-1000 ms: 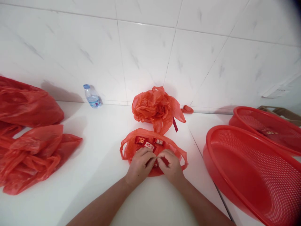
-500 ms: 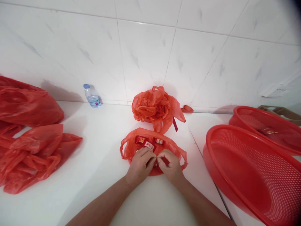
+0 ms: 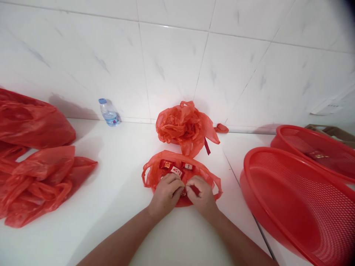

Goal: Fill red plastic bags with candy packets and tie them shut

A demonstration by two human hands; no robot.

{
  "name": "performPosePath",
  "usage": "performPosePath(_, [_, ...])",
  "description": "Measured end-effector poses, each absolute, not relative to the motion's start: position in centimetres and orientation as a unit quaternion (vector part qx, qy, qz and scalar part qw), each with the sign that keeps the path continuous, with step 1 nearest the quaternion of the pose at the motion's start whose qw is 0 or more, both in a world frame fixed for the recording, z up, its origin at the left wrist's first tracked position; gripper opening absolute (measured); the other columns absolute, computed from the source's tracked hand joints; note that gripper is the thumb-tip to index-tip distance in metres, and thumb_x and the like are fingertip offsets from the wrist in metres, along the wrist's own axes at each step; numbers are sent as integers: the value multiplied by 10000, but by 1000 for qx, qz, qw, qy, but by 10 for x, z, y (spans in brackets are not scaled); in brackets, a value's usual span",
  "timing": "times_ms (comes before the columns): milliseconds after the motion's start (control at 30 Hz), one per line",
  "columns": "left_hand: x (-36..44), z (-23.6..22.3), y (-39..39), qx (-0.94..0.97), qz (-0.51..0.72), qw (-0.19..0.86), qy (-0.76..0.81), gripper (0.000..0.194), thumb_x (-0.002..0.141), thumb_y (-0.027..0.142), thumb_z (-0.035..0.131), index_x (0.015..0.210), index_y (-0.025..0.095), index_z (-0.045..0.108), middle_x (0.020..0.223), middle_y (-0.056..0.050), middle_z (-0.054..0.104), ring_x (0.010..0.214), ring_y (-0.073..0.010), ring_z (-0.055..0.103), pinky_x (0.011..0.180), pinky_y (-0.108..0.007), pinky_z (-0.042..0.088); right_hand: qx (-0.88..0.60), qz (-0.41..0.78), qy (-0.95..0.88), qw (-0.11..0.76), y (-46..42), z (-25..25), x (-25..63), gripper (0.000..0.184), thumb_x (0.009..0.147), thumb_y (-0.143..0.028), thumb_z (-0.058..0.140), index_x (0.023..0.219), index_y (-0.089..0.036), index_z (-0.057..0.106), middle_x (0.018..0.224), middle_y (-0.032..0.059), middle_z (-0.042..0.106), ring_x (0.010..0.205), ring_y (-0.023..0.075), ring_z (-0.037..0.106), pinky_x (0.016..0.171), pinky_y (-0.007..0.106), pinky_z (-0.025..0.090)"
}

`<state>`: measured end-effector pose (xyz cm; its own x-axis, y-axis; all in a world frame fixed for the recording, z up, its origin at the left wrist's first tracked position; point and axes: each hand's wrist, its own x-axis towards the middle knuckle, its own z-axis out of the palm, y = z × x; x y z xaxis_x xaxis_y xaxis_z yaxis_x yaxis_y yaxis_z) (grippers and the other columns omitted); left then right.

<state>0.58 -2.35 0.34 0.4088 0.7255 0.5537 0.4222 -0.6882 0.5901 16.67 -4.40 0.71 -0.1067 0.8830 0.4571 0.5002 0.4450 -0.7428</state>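
A thin red plastic bag [image 3: 155, 162] lies spread open on the white table, its handle loops out to both sides. Inside it are several small red wrapped packets, one of them a packet with white lettering [image 3: 176, 171]. Over the bag's near part, my left hand [image 3: 168, 191] is closed in a pinch, fingertips pointing right. My right hand [image 3: 202, 194] faces it, thumb and forefinger pinched together almost touching the left fingertips. What the fingertips hold is too small and too hidden to make out.
Behind the bag sits a crumpled heap of red bags [image 3: 183, 125] against the tiled wall. A water bottle [image 3: 109, 113] stands left of it. Filled-looking red bags [image 3: 41, 184] lie far left. Two red mesh baskets [image 3: 277, 177] stand at the right, beside a table seam.
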Motion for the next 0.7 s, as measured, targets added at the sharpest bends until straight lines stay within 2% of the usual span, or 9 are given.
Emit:
performPosePath(267, [6,5,-24,824,424,164,337,144,855,116,488,773,186,584,806,-37,593,776,-150,533,713,-296,442,-477,257,-700,465,-46,8,167,115,777,-127,486,706,-210,520,706,-3,564,690,147,536,650,287,456])
performPosePath(333, [5,4,-24,814,433,179,343,123,849,114,501,792,187,583,813,-36,591,783,-150,536,714,-294,447,-483,267,-689,470,-46,7,169,101,782,-135,496,806,-214,555,776,4,595,747,155,564,687,293,473])
performPosePath(433, [4,4,-25,788,462,212,346,110,844,113,512,832,192,588,839,-36,582,791,-144,542,698,-276,460,-490,271,-686,465,-45,8,171,230,770,-150,535,983,-230,569,906,19,626,859,175,587,775,316,482])
performPosePath(500, [3,4,-26,763,487,241,352,101,845,117,515,845,195,580,847,-31,576,792,-135,547,691,-262,466,-483,270,-697,456,-44,8,171,278,761,-165,567,1029,-239,570,960,27,629,905,185,585,814,328,477])
performPosePath(567, [4,4,-26,739,499,270,362,83,847,130,519,827,193,569,831,-22,572,780,-128,552,682,-252,468,-473,275,-707,448,-43,7,170,234,767,-178,575,994,-236,585,957,28,630,902,184,584,810,325,476])
performPosePath(700, [2,6,-25,718,495,291,394,66,854,162,519,824,192,570,811,-11,585,748,-121,561,664,-247,471,-499,269,-699,436,-43,6,171,51,810,-208,530,832,-211,576,801,14,618,760,163,580,707,294,477])
